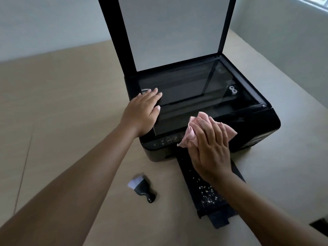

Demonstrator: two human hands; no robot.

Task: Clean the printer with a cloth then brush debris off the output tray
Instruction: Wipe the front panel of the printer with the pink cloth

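Note:
A black printer (257, 128) stands on the table with its scanner lid (174, 32) raised upright and the glass (191, 91) exposed. My left hand (142, 112) lies flat, fingers apart, on the printer's front left corner at the edge of the glass. My right hand (209, 148) presses a crumpled pink cloth (193, 132) onto the front edge by the control buttons. The black output tray (205, 192) juts out toward me, strewn with white debris specks, partly hidden under my right forearm. A small black brush (142, 187) with pale bristles lies on the table left of the tray.
The beige table (62, 112) spreads wide to the left and right of the printer. Pale walls rise behind it. A dark object (321, 226) shows at the bottom right corner past the table edge.

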